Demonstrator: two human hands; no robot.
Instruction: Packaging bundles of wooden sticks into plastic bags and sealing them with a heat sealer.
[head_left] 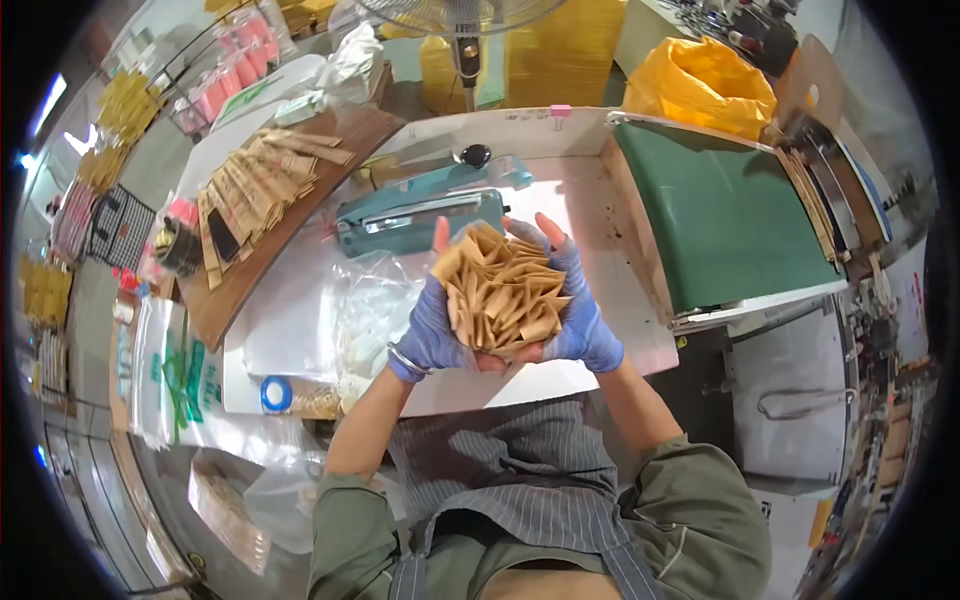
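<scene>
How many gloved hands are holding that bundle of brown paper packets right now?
2. The left hand cups the bundle of brown packets from its left side, and the right hand cups it from the right, above the white table. No other hands show.

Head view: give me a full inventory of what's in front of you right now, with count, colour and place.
Bundle of paper packets: one handful, tan, cupped between both hands over the table.
Heat sealer: one, teal, behind the hands.
Work table: one, white, centre.
Clear plastic bags: loose pile, count unclear, left of the hands.
Wooden board: one, brown, upper left, carrying rows of tan packets.
Tape roll: one, blue and white, near table edge.
Conveyor belt: one, green, right.
Yellow bag: one, behind the conveyor.
Fan stand: one, top centre.
Left hand: blue glove, wrapped around the bundle.
Right hand: blue glove, wrapped around the bundle.
</scene>
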